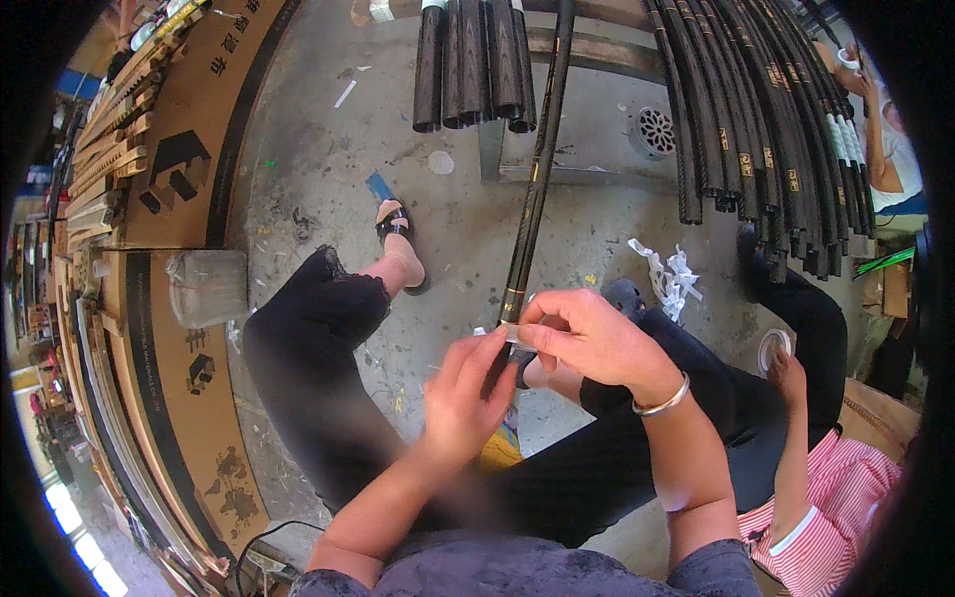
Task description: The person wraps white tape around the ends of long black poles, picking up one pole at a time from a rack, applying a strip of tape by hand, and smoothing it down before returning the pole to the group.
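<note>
A long black pole with gold markings runs from the top of the view down to my hands, above my lap. My left hand is closed around its near end. My right hand, with a silver bangle at the wrist, pinches a short whitish strip, which looks like tape, against the pole. The fingertips of both hands meet there. My left palm and fingers hide part of the pole's end.
Thick black tubes lie ahead, and many thin black poles to the right. White scraps litter the floor. Cardboard boxes line the left. At right, a person in a striped shirt holds a tape roll; another person sits farther back.
</note>
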Motion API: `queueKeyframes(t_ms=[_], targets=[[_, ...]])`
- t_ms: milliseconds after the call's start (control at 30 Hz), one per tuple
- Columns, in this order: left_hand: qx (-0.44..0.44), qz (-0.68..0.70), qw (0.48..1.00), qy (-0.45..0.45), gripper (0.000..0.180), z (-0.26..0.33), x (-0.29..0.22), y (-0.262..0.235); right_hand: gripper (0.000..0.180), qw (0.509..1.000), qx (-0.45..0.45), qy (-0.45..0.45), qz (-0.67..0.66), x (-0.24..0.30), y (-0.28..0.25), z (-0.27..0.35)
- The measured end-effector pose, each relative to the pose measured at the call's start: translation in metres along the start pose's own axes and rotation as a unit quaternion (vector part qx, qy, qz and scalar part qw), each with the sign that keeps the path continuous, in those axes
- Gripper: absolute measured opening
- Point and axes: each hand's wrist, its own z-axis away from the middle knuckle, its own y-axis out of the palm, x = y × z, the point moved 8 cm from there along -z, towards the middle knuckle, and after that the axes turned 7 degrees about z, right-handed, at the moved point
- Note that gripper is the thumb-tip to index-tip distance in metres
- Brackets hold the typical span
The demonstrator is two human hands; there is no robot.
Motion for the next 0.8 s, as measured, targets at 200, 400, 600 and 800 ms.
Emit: queueKeyframes(t_ms=[200,400,600,800], targets=[[-0.004,0.008,1.0,0.001,0.054,0.0,-0.001,-0.001,0.027,1.0,0.0,0.003,0.0,-0.003,0.002,0.0],[-0.015,0.021,1.0,0.001,0.054,0.002,0.001,-0.002,0.027,1.0,0.006,0.011,0.012,0.001,0.002,0.0],[0.001,-0.006,1.0,-0.009,0.053,0.002,-0.003,-0.001,0.027,1.0,0.006,0.014,0.009,-0.001,0.002,0.0],[-0.005,0.036,0.999,-0.03,0.052,-0.001,-0.003,-0.004,0.028,1.0,0.003,0.014,-0.003,-0.001,0.005,0.0]])
